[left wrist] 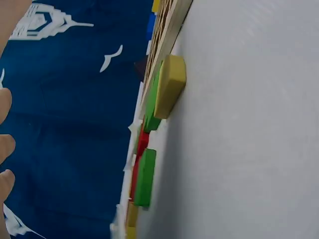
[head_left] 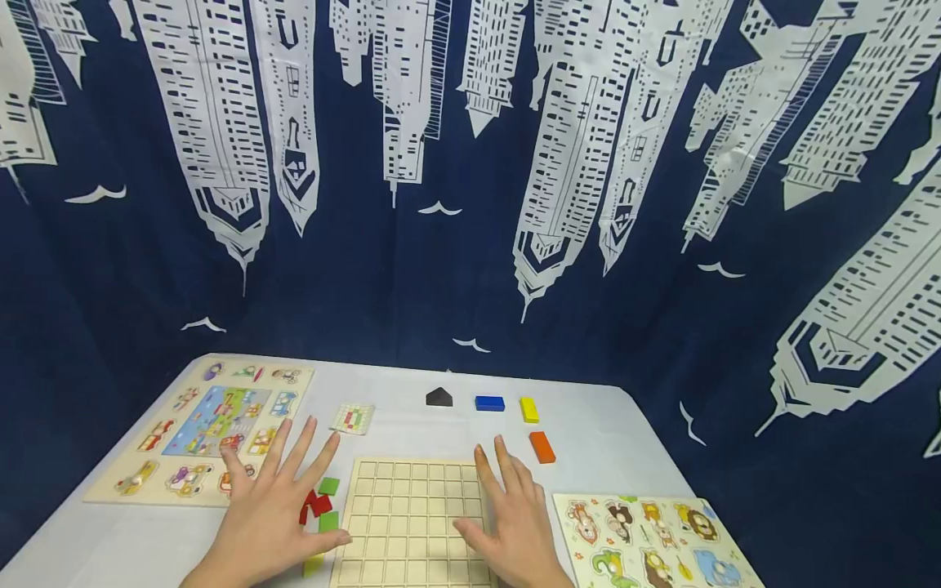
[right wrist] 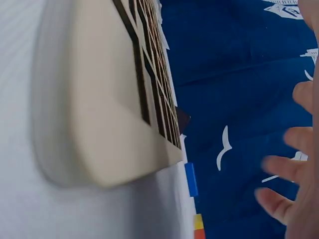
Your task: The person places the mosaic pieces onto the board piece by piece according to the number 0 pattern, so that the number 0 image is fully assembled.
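A pale wooden grid board [head_left: 408, 523] lies on the table between both hands. My left hand [head_left: 272, 510] is spread above the board's left side and the small tiles there, holding nothing. Under and beside it lie red tiles [head_left: 321, 505], green tiles [head_left: 328, 487] and a yellow tile [head_left: 313, 564], partly hidden by the hand; the left wrist view shows a yellow tile [left wrist: 171, 87] and a green tile [left wrist: 145, 178] close to the board's edge. Over the board's right edge hovers my right hand [head_left: 518, 518], fingers extended and nothing in them.
Beyond the board lie a small patterned card [head_left: 353, 418], a black house-shaped piece [head_left: 439, 398], and blue [head_left: 489, 403], yellow [head_left: 529, 410] and orange [head_left: 542, 447] blocks. A vehicle puzzle board [head_left: 150, 469] is at left, an animal puzzle board [head_left: 635, 531] at right. A dark blue curtain [head_left: 412, 286] hangs behind.
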{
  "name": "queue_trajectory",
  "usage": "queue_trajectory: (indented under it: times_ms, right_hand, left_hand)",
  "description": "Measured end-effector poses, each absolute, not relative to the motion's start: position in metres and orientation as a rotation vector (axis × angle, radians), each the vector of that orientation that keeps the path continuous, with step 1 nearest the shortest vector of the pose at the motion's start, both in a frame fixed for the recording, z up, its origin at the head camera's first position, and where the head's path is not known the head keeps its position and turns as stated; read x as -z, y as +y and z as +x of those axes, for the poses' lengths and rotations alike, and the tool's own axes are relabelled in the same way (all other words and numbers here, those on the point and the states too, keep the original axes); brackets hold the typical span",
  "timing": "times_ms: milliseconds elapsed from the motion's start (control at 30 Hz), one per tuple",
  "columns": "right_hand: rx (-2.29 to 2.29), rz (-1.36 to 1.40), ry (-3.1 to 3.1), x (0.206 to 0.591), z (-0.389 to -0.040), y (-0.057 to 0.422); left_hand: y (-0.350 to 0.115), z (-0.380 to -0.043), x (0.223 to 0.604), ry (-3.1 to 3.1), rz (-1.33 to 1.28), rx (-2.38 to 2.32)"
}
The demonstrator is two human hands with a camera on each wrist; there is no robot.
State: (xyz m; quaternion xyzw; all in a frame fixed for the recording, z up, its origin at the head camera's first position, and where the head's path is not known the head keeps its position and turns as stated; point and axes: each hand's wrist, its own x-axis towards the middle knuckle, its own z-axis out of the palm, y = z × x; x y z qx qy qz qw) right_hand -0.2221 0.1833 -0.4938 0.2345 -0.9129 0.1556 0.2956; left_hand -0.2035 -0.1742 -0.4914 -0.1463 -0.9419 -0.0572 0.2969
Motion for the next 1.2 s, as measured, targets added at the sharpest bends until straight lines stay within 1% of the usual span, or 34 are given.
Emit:
queue_trajectory:
  times_ms: [100,233,300,367,500,633,1000,1200]
  right_hand:
    - [-0.571,0.595,-2.506,0.497,-0.222,0.184]
    - [-0.736,0.582,-2.647,0.503,-0.223,0.187]
    - [-0.741,0.584,-2.721,0.505,-0.224,0.189]
    - [-0.704,0.576,-2.790,0.507,-0.223,0.189]
    - [-0.640,0.567,-2.846,0.508,-0.222,0.188]
    - [-0.616,0.559,-2.851,0.507,-0.221,0.187]
    - [-0.612,0.556,-2.847,0.502,-0.220,0.190]
    - [-0.639,0.551,-2.867,0.502,-0.220,0.189]
  left_hand:
    - [-0.180,-0.205,0.494,-2.493,-0.311,0.439]
    - [-0.187,-0.209,0.496,-2.396,-0.088,0.831]
    - [-0.192,-0.213,0.501,-2.399,0.028,0.884]
    - [-0.196,-0.216,0.508,-2.434,0.085,0.886]
    - [-0.201,-0.221,0.519,-2.507,0.062,0.790]
    - [-0.201,-0.224,0.521,-2.550,0.034,0.713]
    - [-0.195,-0.232,0.525,-2.626,0.021,0.668]
    - [-0.195,-0.233,0.525,-2.621,-0.053,0.677]
